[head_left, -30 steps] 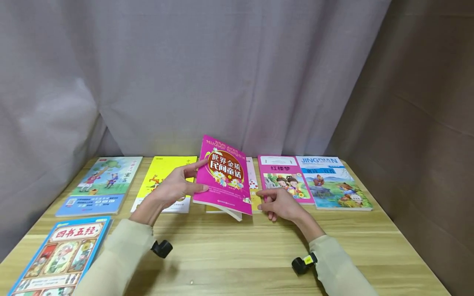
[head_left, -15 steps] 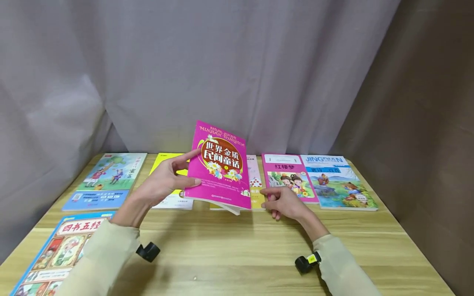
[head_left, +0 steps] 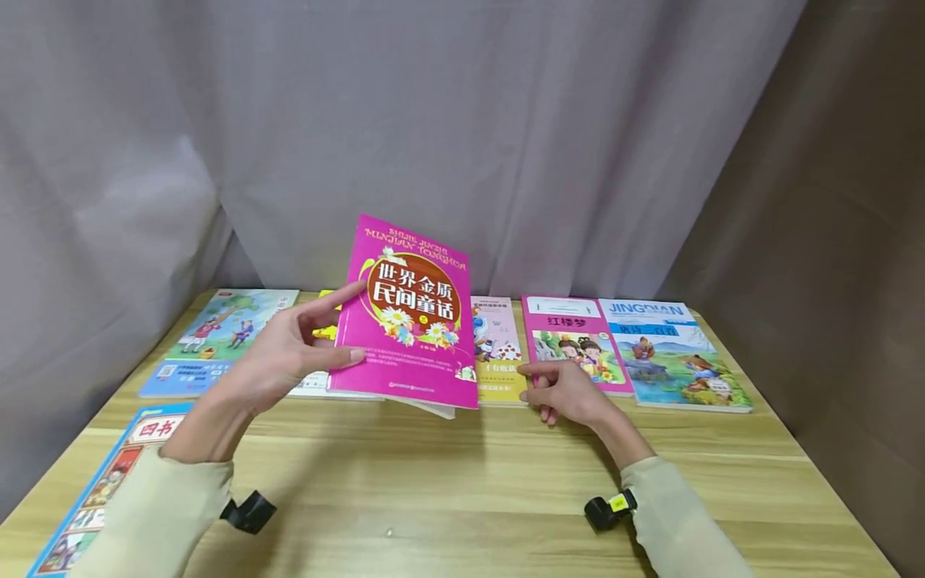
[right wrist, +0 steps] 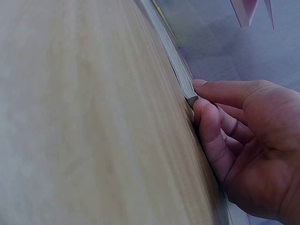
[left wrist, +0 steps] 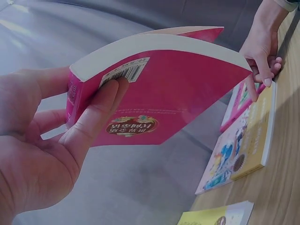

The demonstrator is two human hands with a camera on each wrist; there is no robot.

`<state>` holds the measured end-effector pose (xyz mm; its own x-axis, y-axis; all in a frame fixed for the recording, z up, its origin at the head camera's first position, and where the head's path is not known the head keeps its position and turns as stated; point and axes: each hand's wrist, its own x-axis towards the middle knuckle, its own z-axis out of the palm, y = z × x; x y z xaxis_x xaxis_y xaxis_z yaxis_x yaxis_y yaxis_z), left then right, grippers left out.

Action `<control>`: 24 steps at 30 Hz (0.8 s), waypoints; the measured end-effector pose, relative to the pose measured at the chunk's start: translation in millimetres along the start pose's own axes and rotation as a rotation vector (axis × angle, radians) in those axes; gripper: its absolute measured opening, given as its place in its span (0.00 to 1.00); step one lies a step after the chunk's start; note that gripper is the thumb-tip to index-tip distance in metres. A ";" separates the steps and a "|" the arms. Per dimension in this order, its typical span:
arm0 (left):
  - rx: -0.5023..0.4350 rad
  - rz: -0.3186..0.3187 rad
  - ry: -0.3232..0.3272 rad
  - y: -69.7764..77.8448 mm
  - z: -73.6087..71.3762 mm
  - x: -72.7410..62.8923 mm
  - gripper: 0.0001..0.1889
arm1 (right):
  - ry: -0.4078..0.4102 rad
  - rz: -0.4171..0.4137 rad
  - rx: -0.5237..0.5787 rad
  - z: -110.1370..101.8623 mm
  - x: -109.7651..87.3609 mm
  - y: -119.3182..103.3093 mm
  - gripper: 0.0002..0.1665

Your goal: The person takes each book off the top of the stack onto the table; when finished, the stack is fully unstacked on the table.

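My left hand [head_left: 278, 353] holds up a magenta paperback book [head_left: 415, 321] by its spine edge, thumb on the front cover. In the left wrist view, fingers [left wrist: 101, 101] lie across its back cover beside the barcode, and the pages sag open a little at the free side. The lifted book partly covers a pink-and-yellow book [head_left: 499, 387] lying on the table. At that book's near right corner is my right hand [head_left: 574, 395]. In the right wrist view, its fingertips [right wrist: 201, 83] pinch the corner from above and below.
On the wooden table [head_left: 405, 490], a pink book [head_left: 578, 353] and a blue landscape book [head_left: 672, 361] lie at the right. A green-and-blue book [head_left: 217, 337], a yellow book [head_left: 328, 333] and a blue-bordered book [head_left: 116, 474] lie at the left. A grey curtain [head_left: 433, 120] hangs behind.
My left hand has carried the magenta book up and to the left, uncovering more of the pink-and-yellow book. My right hand stays at that book's corner. The head view has shifted slightly.
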<state>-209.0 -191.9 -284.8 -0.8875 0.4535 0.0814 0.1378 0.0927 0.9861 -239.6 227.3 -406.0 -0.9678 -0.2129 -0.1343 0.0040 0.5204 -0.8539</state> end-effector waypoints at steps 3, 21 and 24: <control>0.024 0.003 0.016 0.9 -2.9 -11.1 0.44 | 0.003 0.010 0.003 -0.1 0.4 0.1 0.32; 0.026 -0.024 0.039 -13.6 -15.0 -90.2 0.46 | -0.003 0.022 0.005 -0.8 2.1 -1.2 0.33; 0.023 -0.067 0.057 -23.3 -14.2 -101.9 0.46 | -0.005 0.016 0.007 -1.3 2.1 -0.8 0.32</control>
<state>-127.9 -252.8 -314.0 -0.9187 0.3941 0.0240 0.0866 0.1417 0.9861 -241.9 227.5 -405.0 -0.9664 -0.2085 -0.1504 0.0214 0.5176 -0.8553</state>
